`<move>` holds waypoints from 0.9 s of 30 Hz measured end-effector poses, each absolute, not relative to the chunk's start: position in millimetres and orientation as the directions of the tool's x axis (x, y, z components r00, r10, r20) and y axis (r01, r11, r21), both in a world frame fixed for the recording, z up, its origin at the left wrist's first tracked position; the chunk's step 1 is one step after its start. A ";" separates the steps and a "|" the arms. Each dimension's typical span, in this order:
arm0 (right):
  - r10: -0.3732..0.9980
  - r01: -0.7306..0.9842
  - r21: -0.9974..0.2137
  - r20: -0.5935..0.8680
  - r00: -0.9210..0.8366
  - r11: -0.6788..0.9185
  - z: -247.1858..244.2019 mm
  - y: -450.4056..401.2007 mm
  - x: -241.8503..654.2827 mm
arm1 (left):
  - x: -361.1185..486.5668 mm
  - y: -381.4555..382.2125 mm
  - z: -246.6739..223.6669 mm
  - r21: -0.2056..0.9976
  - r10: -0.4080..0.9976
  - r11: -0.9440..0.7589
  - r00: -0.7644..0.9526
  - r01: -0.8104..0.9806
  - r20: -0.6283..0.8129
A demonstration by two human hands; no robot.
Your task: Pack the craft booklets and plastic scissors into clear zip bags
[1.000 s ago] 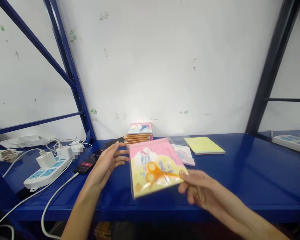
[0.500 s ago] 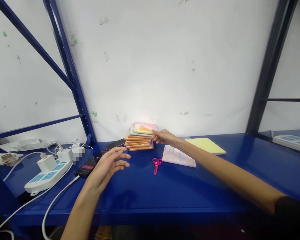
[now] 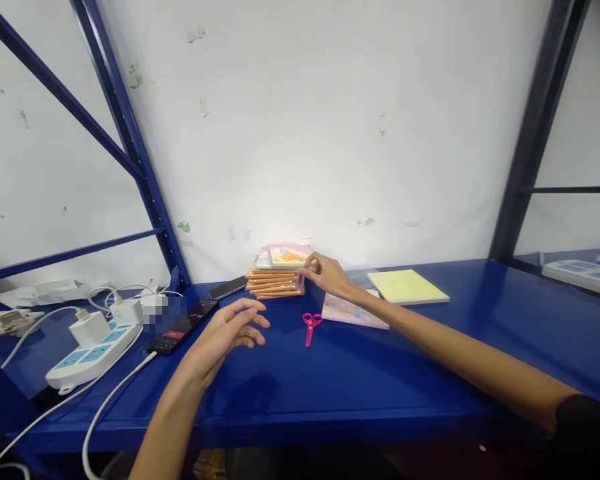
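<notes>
My right hand (image 3: 329,275) is at the right edge of a stack of thin orange-edged packets (image 3: 276,283) in clear wrap. Its thumb and index finger are pinched at the upper layers, and which layer sits between them I cannot make out. On top of the stack lies a pink and yellow booklet (image 3: 289,255) with an orange picture. Above the front left of the desk hovers my left hand (image 3: 230,337), holding nothing, with fingers loosely bent and apart. Between the hands, pink scissors (image 3: 310,328) lie flat. Partly under my right forearm is a pale pink patterned booklet (image 3: 347,311).
A yellow pad (image 3: 407,287) lies right of the stack. A lit phone (image 3: 183,330) with a white cable and a dark phone (image 3: 229,287) lie to the left. A white power strip (image 3: 93,360) holds chargers. Blue posts (image 3: 145,167) frame the desk (image 3: 370,380) against the wall.
My right hand's fingers have bent into a pinch at the stack's right edge. My left hand has shifted slightly right. The view has moved a little; the stack and scissors remain in place.
</notes>
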State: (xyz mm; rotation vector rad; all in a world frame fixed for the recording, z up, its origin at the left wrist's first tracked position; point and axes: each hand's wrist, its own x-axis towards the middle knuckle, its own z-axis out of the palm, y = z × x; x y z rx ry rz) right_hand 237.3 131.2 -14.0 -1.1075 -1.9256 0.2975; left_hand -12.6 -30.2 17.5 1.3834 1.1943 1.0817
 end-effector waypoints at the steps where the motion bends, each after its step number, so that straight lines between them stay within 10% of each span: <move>1: 0.768 0.580 -0.544 0.589 -0.251 0.606 -12.2 132.9 233.9 | -12.3 -30.2 17.3 0.990 0.992 -0.044 0.125 0.134 0.027; 15: 0.695 0.604 -0.411 0.620 -0.364 0.683 5.8 132.3 225.7 | -7.1 -31.7 17.6 0.972 0.987 -0.055 0.157 0.227 0.019; 27: 0.806 0.803 -0.205 0.359 -0.471 0.560 -9.0 102.8 317.2 | 14.2 -21.3 0.2 0.881 0.972 -0.154 0.226 0.447 0.056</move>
